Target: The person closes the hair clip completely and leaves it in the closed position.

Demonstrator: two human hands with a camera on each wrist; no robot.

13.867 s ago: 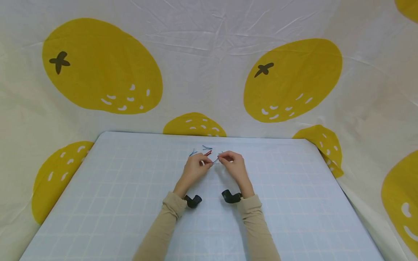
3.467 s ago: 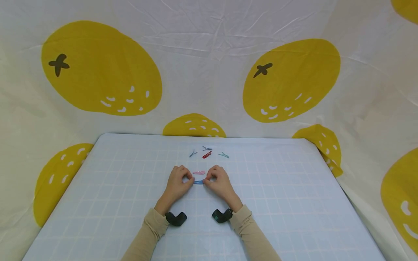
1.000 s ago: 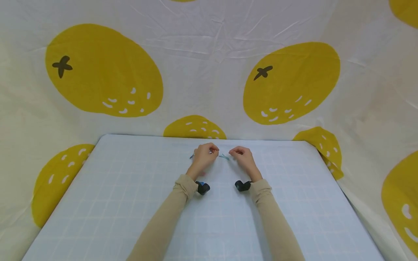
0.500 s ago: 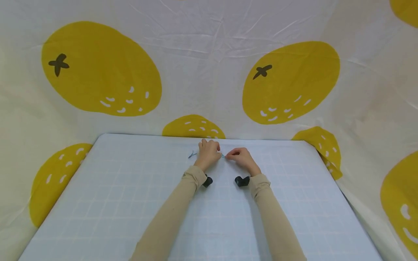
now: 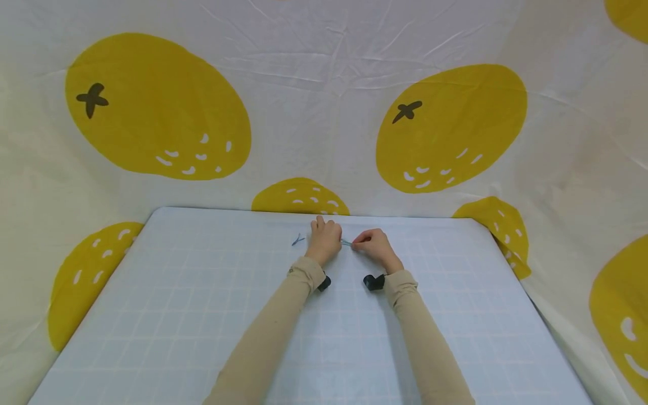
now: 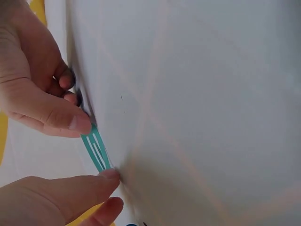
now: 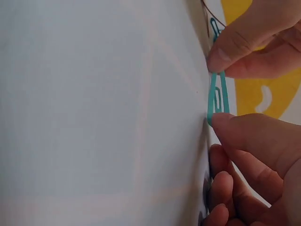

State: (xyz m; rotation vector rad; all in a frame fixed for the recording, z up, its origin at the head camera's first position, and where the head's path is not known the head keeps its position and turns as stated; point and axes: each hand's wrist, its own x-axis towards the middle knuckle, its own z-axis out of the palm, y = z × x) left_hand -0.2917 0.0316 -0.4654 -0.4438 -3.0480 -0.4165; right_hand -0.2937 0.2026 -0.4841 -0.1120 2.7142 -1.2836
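Closed in since a second ago: left hand [image 5: 324, 242] and right hand [image 5: 376, 248] pinch opposite ends of teal clip [image 6: 91, 148], presumably steadying it.

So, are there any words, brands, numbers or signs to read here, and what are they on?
None: no lettering shows on the teal clip, tablecloth or backdrop.
The dark crosses look like mere pattern.
Any marking on the wrist cameras is too small to read.

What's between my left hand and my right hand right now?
A teal hair clip, gripped at both ends; the head and both wrist views show it.
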